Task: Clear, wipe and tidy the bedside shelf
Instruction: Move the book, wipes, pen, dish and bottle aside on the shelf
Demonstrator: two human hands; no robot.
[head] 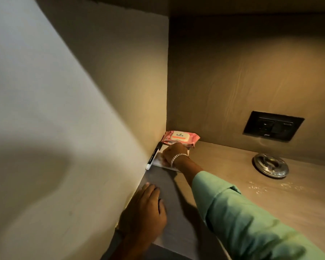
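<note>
Wooden shelf point(223, 166) looks mostly bare and streaked wet toward three o'clock. Back in the corner at twelve, my right hand point(174, 153) rests curled on a booklet point(159, 159) (grip unclear), pen point(153, 156) alongside, wipes point(179, 137) behind. My left hand point(144, 209) lies flat, holding nothing. Steel dish point(270, 167) remains; tidying seems nearly done.

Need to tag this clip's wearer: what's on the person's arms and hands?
The right arm wears a loose mint-green sleeve, pushed up short of the wrist. A silver chain bracelet circles the right wrist. The left hand and forearm are bare: no sleeve, glove or jewellery visible.
</note>
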